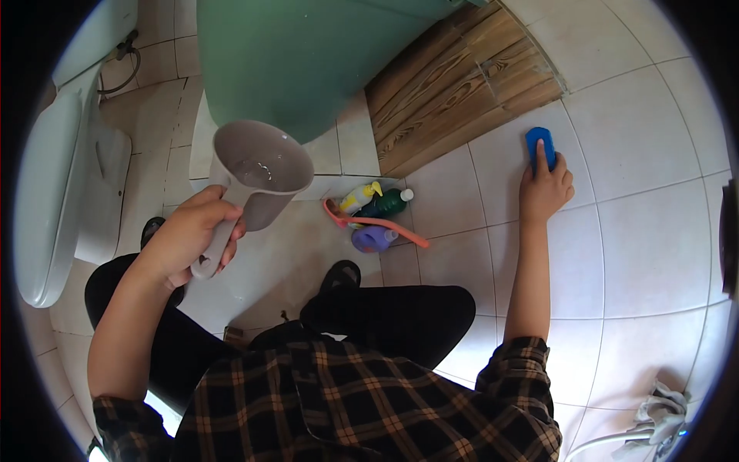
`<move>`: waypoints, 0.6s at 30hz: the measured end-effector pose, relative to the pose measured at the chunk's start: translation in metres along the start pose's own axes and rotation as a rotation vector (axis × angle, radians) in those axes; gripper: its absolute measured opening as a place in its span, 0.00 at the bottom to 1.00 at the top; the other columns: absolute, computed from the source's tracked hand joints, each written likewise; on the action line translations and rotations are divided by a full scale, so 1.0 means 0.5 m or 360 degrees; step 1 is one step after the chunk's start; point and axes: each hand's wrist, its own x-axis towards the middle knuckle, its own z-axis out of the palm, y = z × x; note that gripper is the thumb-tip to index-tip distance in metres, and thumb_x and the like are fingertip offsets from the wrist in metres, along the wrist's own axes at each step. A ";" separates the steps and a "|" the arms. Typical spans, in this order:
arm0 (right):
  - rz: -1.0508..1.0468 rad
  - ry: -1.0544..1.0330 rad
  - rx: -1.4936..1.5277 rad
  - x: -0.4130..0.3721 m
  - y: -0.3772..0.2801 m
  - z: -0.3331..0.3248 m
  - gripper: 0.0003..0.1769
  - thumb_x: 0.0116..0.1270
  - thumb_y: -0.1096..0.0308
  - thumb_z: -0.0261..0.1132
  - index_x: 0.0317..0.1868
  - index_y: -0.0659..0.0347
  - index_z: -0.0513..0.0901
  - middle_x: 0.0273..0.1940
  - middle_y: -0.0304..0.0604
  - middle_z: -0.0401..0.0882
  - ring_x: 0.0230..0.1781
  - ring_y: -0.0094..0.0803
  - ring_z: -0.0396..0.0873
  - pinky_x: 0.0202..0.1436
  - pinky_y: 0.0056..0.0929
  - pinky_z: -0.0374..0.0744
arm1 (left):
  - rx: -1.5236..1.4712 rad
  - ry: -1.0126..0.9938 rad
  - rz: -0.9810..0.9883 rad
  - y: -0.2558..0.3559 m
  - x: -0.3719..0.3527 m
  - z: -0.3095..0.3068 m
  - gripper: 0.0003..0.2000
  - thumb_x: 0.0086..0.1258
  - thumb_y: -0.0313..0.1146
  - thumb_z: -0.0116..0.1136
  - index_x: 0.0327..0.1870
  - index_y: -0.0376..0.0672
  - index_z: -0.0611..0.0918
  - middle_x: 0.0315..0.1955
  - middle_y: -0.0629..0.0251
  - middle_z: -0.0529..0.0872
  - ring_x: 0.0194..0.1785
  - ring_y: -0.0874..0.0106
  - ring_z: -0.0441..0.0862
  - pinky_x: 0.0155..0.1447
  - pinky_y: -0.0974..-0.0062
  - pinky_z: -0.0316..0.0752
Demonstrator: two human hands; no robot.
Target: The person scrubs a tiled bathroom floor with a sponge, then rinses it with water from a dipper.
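My left hand (pixel 202 231) is wrapped round the handle of a grey-beige plastic water dipper (pixel 273 208). A little water shows inside the dipper, which I hold up in front of the green tub. Over on the right, my right hand (pixel 548 189) grips a blue scrubbing brush (pixel 541 138) pressed against the white wall tiles (pixel 523 165). The index finger lies along the brush's back. Its bristle side is hidden against the tile.
A large green tub (pixel 285 69) stands on a tiled ledge (pixel 358 142). Below sit a yellow-and-white pump bottle (pixel 359 199), a dark green bottle (pixel 389 203), a purple bottle (pixel 372 239) and an orange long-handled brush (pixel 400 231). A toilet (pixel 58 200) is at left, a hose (pixel 608 440) at lower right.
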 end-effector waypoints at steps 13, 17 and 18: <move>-0.0147 -0.0128 0.0006 -0.062 0.038 -0.059 0.21 0.56 0.69 0.56 0.51 0.44 0.77 0.43 0.45 0.74 0.39 0.41 0.71 0.40 0.41 0.67 | 0.0004 -0.0052 0.0011 -0.013 0.017 0.001 0.12 0.62 0.31 0.46 0.44 0.39 0.64 0.20 0.67 0.72 0.15 0.78 0.69 0.14 0.81 0.63; -0.0095 -0.0009 -0.0045 -0.086 0.051 -0.060 0.22 0.56 0.71 0.56 0.53 0.44 0.76 0.43 0.46 0.74 0.36 0.41 0.71 0.36 0.40 0.67 | 0.0066 -0.0029 0.0015 -0.019 0.017 0.007 0.08 0.62 0.32 0.46 0.38 0.42 0.64 0.20 0.67 0.72 0.15 0.78 0.69 0.14 0.81 0.63; -0.0246 -0.0105 0.0044 -0.147 0.035 -0.018 0.23 0.57 0.71 0.55 0.54 0.44 0.74 0.43 0.45 0.73 0.37 0.40 0.71 0.35 0.40 0.67 | 0.0058 -0.0037 0.0025 -0.016 0.017 0.006 0.07 0.62 0.32 0.47 0.35 0.42 0.65 0.20 0.66 0.73 0.15 0.77 0.69 0.15 0.80 0.63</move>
